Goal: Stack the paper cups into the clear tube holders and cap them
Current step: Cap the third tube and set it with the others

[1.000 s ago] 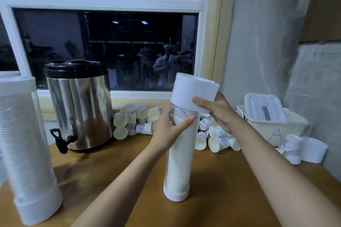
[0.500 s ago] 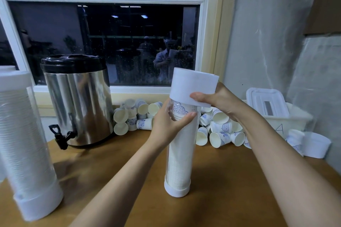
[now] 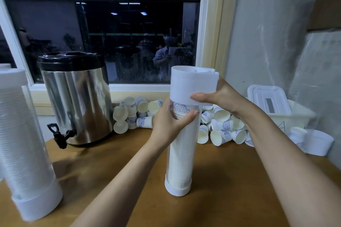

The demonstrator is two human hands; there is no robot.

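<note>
Clear tube holder stands upright mid-table, just in front of the loose paper cups, and is packed w/ nested cups. Left hand wraps the tube high up. Right hand curls round the white cap on top; can't tell if it's fully seated. The tube looks like thin, stiff, smooth plastic, prob. light, slippery and tippy. Best to hold it near the top & press the cap straight down. Cups crush easily.
</note>
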